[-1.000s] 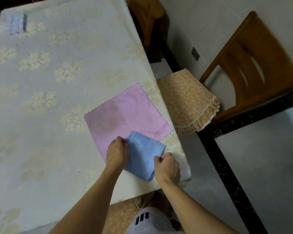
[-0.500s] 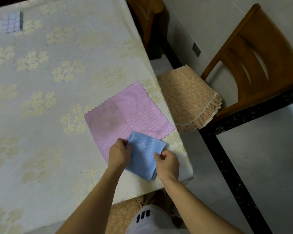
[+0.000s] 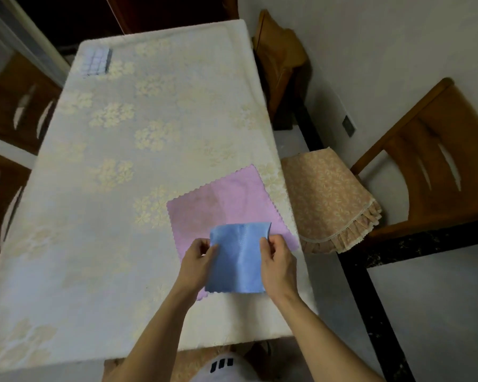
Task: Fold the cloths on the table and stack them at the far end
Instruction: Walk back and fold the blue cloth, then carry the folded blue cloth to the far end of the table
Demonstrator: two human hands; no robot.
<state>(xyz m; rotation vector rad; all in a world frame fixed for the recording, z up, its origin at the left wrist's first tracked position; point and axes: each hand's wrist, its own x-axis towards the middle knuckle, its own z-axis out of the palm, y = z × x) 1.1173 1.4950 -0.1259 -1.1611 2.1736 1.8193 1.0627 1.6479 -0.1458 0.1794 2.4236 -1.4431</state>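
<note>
— What is the person wearing?
— Both forearms are bare to the bottom edge; no sleeves show. The left hand (image 3: 198,264) and right hand (image 3: 278,264) carry no gloves.
— Anything else?
— A white garment (image 3: 224,368) with short dark stripes.

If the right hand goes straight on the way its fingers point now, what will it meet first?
The right hand pinches the blue cloth and points toward the far end. Going on low, it would probably first meet the pink cloth lying flat on the table. Its height above the table is unclear.
</note>
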